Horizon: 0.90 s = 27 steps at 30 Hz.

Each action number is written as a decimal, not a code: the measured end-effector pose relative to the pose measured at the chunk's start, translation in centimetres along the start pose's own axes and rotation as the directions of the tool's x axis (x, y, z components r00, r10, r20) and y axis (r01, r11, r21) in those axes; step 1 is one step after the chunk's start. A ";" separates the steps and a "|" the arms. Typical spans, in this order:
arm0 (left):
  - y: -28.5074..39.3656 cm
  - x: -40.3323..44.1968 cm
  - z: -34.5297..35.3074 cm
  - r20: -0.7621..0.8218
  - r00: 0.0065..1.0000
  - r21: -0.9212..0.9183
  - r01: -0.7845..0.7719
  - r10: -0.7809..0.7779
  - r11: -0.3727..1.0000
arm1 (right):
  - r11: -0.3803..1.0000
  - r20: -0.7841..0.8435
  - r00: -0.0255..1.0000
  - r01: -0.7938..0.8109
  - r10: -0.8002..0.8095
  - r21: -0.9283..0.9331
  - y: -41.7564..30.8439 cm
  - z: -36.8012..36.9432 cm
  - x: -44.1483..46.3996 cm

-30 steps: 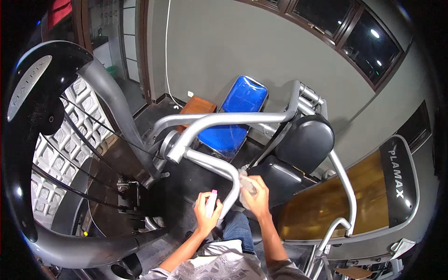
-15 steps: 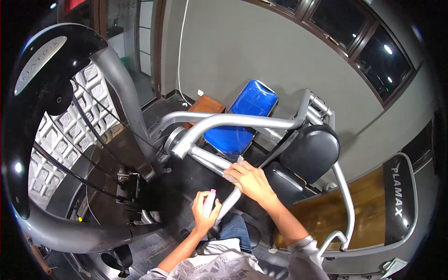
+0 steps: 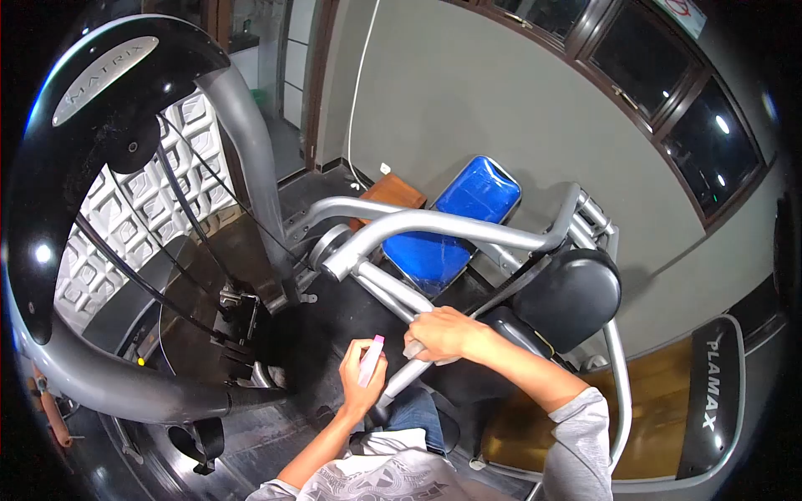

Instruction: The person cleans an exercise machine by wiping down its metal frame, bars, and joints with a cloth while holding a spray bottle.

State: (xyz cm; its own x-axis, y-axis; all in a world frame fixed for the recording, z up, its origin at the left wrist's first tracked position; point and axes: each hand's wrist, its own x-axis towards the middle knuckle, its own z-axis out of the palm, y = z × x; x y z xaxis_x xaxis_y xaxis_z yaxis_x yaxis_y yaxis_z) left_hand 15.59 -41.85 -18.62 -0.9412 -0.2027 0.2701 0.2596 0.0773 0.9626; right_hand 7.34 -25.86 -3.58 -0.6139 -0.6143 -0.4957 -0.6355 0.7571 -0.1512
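Observation:
My left hand (image 3: 359, 380) is closed round a small white bottle (image 3: 368, 361) with a pink top, held upright just left of the machine's lower bar. My right hand (image 3: 447, 334) presses a pale, crumpled cloth (image 3: 415, 348) against the bent silver tube (image 3: 407, 376), its fingers wrapped over the tube. Most of the cloth is hidden under my fingers. Above both hands runs a thicker silver arm (image 3: 443, 223) of the machine.
A blue folding chair (image 3: 476, 196) and a brown wooden box (image 3: 391, 194) stand by the grey wall. The machine's black pad (image 3: 568, 299) is at the right, beside a PLAMAX panel (image 3: 710, 401). A black MATRIX frame (image 3: 50, 200) with cables fills the left.
My right hand has moved with the cloth from the side of the bent tube to its upper part, elbow swinging outward. My left hand still holds the bottle. The view has shifted.

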 end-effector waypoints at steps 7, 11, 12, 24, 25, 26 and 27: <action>2.3 5.1 -1.5 0.165 0.981 -0.047 0.114 -0.105 0.992 | 0.980 -0.377 0.916 0.181 -0.139 0.078 4.1 -1.9 -3.4; 2.7 8.4 -1.4 0.279 0.951 0.076 0.119 -0.136 0.990 | 0.990 -0.495 0.862 0.141 -0.111 0.025 4.6 -0.7 -1.1; 2.2 9.4 -1.3 0.279 0.957 0.137 -0.115 0.073 0.984 | 0.992 -0.594 0.801 0.123 -0.077 0.037 4.7 -0.4 -0.2; 1.2 17.2 -2.5 0.615 0.734 0.253 -0.530 0.289 0.809 | 0.683 -0.572 0.748 0.224 0.336 0.695 6.6 4.7 -3.1; 0.8 17.8 -2.7 0.618 0.733 0.251 -0.527 0.285 0.812 | 0.621 -0.534 0.761 0.225 0.369 0.750 6.6 5.4 -3.6; 0.3 18.5 -2.9 0.648 0.713 0.197 -0.497 0.268 0.845 | 0.619 -0.530 0.762 0.222 0.372 0.753 6.6 6.3 -3.7; 0.0 18.9 -3.1 0.677 0.691 0.145 -0.464 0.254 0.874 | 0.565 -0.525 0.750 0.248 0.402 0.787 6.8 7.2 -3.5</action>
State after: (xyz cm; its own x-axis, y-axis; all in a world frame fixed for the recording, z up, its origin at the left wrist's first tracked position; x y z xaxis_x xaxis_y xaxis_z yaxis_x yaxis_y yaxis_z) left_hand -1.53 -48.66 -13.44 -0.7304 0.5408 0.4171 0.6319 0.3034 0.7132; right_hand 8.61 -16.96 -9.04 -0.9617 -0.2735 0.0162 -0.1430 0.4506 -0.8812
